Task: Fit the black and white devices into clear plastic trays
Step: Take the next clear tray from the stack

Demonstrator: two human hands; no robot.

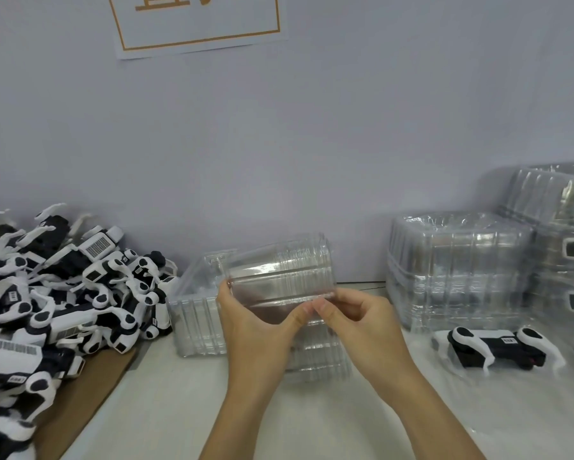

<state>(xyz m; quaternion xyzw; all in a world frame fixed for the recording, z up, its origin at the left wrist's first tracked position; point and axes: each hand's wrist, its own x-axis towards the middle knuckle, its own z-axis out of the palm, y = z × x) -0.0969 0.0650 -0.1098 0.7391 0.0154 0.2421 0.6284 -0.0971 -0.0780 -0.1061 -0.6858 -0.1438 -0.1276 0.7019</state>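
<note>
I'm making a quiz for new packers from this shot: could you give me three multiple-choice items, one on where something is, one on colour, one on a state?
1. Where does the pile of devices lie?
A. left of the hands
B. right of the hands
C. on the wall

2. What colour is the border on the wall sign?
A. green
B. orange
C. blue

3. What is the left hand doing?
A. resting flat on the table
B. gripping a device
C. holding a clear tray

Answers: 1 A, the heap fills the left edge. 2 B, an orange line frames the sheet. 3 C, it holds the tray together with the right hand.
</note>
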